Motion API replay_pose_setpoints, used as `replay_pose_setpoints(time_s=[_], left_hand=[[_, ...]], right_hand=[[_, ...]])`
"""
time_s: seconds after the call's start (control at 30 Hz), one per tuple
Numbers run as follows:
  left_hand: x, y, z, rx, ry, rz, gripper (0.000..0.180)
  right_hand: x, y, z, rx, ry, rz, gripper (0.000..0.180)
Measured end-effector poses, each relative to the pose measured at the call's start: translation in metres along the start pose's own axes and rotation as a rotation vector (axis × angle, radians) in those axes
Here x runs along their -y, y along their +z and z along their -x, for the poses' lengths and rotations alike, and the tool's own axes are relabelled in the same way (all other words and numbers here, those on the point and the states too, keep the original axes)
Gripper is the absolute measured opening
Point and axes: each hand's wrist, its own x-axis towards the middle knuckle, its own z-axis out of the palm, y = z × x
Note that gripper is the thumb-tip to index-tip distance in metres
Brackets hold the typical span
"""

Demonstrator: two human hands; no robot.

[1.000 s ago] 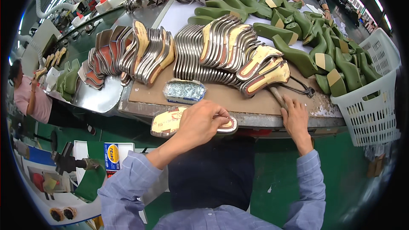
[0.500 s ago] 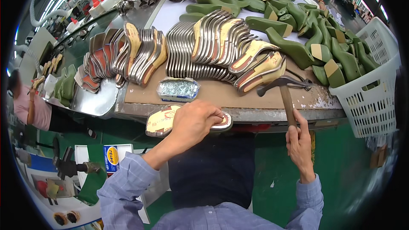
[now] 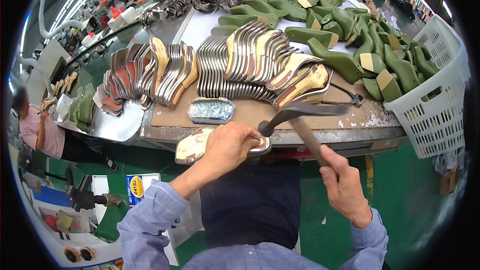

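My right hand (image 3: 347, 182) grips a hammer (image 3: 306, 137) by its wooden handle. The dark hammer head hangs just right of my left fingers, slightly blurred. My left hand (image 3: 227, 145) lies over a pale insole (image 3: 192, 146), which sits sole side up at the bench's front edge. A little green shows under the insole's right end, like a shoe last. The left fingertips are pinched together above that end; whatever is between them is too small or hidden to make out.
Behind the insole lies a clear-wrapped packet of small metal pieces (image 3: 211, 110). Rows of insoles (image 3: 240, 62) stand farther back. Pincers (image 3: 350, 97) rest to their right. Green shoe lasts (image 3: 335, 60) pile up beside a white basket (image 3: 432, 105). Other people work across the bench and at left.
The hammer has swung left and tilted over, its head coming from beside the pincers to near my left fingertips. My right hand moved left and lower; the left stays on the insole.
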Motion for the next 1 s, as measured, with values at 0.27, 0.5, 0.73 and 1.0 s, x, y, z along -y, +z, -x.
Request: replay_pose_setpoints(time_s=[0.27,0.5,0.73,1.0], left_hand=[[0.02,-0.022,0.011,0.086,0.129,-0.333,0.058],[0.015,-0.019,0.011,0.129,0.077,-0.333,0.056],[0.015,-0.017,0.012,0.136,0.1,-0.379,0.058],[0.017,-0.007,0.009,0.172,0.186,-0.645,0.068]], right_hand=[[-0.029,-0.001,0.045,-0.181,0.309,-0.338,0.051],[-0.039,0.008,0.044,-0.216,0.064,-0.082,0.052],[-0.018,0.005,0.031,-0.1,0.035,-0.055,0.044],[-0.006,-0.022,0.034,-0.338,-0.219,-0.084,0.056]])
